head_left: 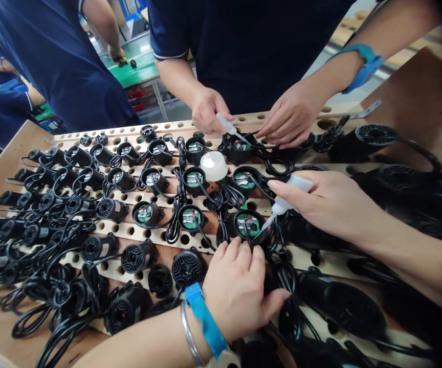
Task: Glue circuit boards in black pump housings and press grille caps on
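Observation:
My right hand is closed around a small white squeeze bottle with a narrow nozzle. The nozzle tip points down at the near edge of a round black housing, whose green circuit board and wires lie exposed. Palm down, my left hand rests just below that housing, fingers stretched toward its near rim and thumb apart. Its fingertips are close to the rim and a black cable; I cannot tell how firmly they touch. A blue wrist strap and a metal bangle circle my left wrist.
A wooden tray with perforated strips holds rows of black housings and coiled cables. A white round cap-like piece lies among them. Opposite, a co-worker's hand holds another bottle, with their other hand beside it. Another person stands left.

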Tool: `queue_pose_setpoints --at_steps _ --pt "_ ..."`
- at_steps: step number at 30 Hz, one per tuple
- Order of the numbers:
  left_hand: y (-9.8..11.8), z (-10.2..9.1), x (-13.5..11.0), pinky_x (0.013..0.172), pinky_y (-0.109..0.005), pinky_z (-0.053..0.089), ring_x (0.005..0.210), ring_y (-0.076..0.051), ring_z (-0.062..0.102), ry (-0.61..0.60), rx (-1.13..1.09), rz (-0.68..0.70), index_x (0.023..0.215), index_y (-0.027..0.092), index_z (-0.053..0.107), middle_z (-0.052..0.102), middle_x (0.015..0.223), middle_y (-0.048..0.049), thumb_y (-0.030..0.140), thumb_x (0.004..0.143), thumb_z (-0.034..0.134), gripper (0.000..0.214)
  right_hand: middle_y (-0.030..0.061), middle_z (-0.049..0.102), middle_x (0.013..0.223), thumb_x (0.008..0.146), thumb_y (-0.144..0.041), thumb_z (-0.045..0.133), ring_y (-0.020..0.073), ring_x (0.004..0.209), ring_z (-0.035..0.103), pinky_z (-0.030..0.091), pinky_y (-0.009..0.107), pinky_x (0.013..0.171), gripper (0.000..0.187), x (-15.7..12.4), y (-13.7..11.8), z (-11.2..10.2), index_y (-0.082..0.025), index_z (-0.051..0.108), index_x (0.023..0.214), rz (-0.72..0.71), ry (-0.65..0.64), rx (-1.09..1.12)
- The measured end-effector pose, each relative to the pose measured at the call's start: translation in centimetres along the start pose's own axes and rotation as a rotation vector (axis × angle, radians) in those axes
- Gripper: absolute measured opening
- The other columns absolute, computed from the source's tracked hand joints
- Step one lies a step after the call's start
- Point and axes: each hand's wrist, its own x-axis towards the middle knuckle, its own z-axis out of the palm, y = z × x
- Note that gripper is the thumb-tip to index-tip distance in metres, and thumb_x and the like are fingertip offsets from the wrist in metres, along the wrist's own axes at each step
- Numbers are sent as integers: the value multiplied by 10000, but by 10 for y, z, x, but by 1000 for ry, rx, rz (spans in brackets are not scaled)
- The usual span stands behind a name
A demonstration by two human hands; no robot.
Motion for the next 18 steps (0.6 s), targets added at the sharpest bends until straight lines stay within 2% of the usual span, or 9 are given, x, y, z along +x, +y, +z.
queue_pose_setpoints --at_steps 4,9,12,15,18 --pt "0 -1 1 963 -466 521 1148 -330 591 -2 -4 1 1242 58 561 663 1155 -170 573 885 479 631 -7 498 442 689 -734 432 113 414 396 328 297 501 568 0 0 -2 -217 471 456 -17 11 -20" --pt "-2 -3 3 972 -479 511 1164 -335 579 -36 -17 -9 1269 62 545 658 1174 -167 572 878 496 644 -10 448 426 665 -860 406 105 413 370 289 285 461 685 -2 4 -6 -209 427 452 -29 53 -19" --pt "0 -5 3 986 -496 499 1169 -332 575 -62 -22 -7 1286 79 538 657 1185 -152 574 880 496 642 -18 412 430 664 -860 468 89 419 341 263 269 447 693 -5 12 -8 -199 403 464 -5 107 50" --pt "2 -8 1 1004 -503 483 1183 -323 568 -73 -22 4 1317 102 522 652 1208 -142 561 893 484 627 -28 386 444 638 -769 619 81 422 317 223 252 417 623 -9 16 -12 -194 427 495 143 202 271" --pt "4 -16 -4 1038 -504 455 1218 -319 546 -65 -10 14 1321 102 525 628 1264 -152 569 887 493 637 -31 363 438 470 -623 793 79 411 302 219 246 385 555 -16 13 -23 -195 440 474 341 277 670"
